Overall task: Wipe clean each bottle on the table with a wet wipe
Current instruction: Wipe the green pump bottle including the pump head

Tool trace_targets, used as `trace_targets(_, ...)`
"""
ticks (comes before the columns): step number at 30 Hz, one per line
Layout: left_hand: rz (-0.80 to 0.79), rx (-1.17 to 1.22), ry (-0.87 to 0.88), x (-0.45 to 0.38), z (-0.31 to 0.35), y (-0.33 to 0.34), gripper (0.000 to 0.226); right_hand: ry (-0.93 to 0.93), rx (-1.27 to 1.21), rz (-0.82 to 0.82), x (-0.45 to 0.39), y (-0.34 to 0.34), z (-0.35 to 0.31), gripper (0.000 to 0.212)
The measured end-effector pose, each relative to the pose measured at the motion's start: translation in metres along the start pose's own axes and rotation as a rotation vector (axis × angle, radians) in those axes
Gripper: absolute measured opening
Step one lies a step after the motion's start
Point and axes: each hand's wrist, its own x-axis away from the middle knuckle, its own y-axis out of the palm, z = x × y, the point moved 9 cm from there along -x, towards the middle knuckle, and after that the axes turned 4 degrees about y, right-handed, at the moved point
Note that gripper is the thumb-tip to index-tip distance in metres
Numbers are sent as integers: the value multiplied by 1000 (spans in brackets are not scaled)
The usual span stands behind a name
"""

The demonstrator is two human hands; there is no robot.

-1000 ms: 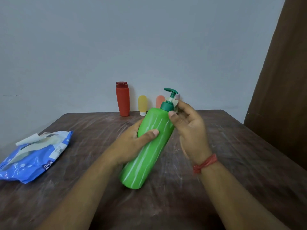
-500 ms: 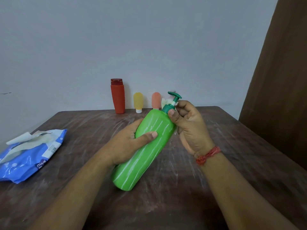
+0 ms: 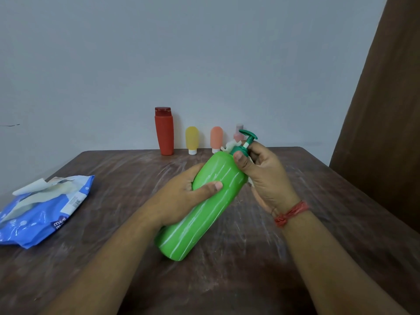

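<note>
My left hand [image 3: 184, 196] grips the body of a bright green pump bottle [image 3: 200, 214], held tilted above the table with its dark green pump head [image 3: 247, 137] pointing up and right. My right hand [image 3: 263, 173] is closed around the bottle's neck with a white wet wipe [image 3: 230, 145] bunched in it; bits of wipe stick out behind the collar and below the palm. Against the wall stand a red bottle [image 3: 164, 130], a yellow tube [image 3: 192, 139], an orange tube [image 3: 216, 138] and a pink bottle [image 3: 239, 133], partly hidden by the pump.
A blue wet wipe pack [image 3: 43, 210] lies at the table's left side, flap open, a wipe poking out. The dark wooden table [image 3: 318, 223] is streaked with white marks. A brown curtain [image 3: 386, 110] hangs at the right.
The green bottle has tilted a little further and my right hand has closed more tightly round the neck, turning the wipe about the pump collar. The view has shifted slightly.
</note>
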Motion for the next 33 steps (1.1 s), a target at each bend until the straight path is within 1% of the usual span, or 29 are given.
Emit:
trace_targets(2, 7, 0, -4, 0, 0, 0, 38, -39, 34, 31, 1, -1, -2, 31)
trace_targets(4, 9, -1, 1, 0, 1, 0, 37, -48, -54, 39, 2, 1, 1, 37)
trace_targets(6, 2, -8, -1, 0, 2, 1, 38, -24, -149, 5, 3, 5, 5, 43)
trace_targets(7, -2, -11, -2, 1, 2, 2, 39, -14, -153, -10, 3, 6, 5, 45)
trace_targets(10, -4, -35, 3, 0, 1, 1, 44, -21, -59, 24, 3, 1, 1, 50)
trace_targets(15, 25, -33, 7, -1, -1, -2, 48, -97, 144, 121, 4, -6, -8, 41)
trace_targets(16, 25, -31, 6, 0, -1, -2, 47, -99, 134, 115, 4, -5, -7, 41)
trace_targets(18, 16, -31, 7, 0, 1, 0, 45, -75, 27, 84, 3, -2, -2, 42)
trace_targets(20, 6, -36, 13, 0, 2, 1, 43, -20, -104, 49, 3, 1, 4, 50)
trace_targets(21, 4, -43, 15, 0, 3, 2, 42, -3, -121, 41, 2, 1, 6, 53)
trace_targets(23, 1, -53, 15, 0, 2, 2, 41, 0, -67, 60, 1, -2, 6, 56)
trace_targets(27, 13, -34, 14, -1, 0, 1, 43, -75, 172, 133, 1, -12, -2, 45)
trace_targets(29, 23, -20, 18, -1, 1, -1, 43, -96, 208, 136, 2, -11, -3, 44)
trace_targets(33, 7, -19, 24, 0, 4, 1, 39, -40, -32, 68, 3, -1, 6, 45)
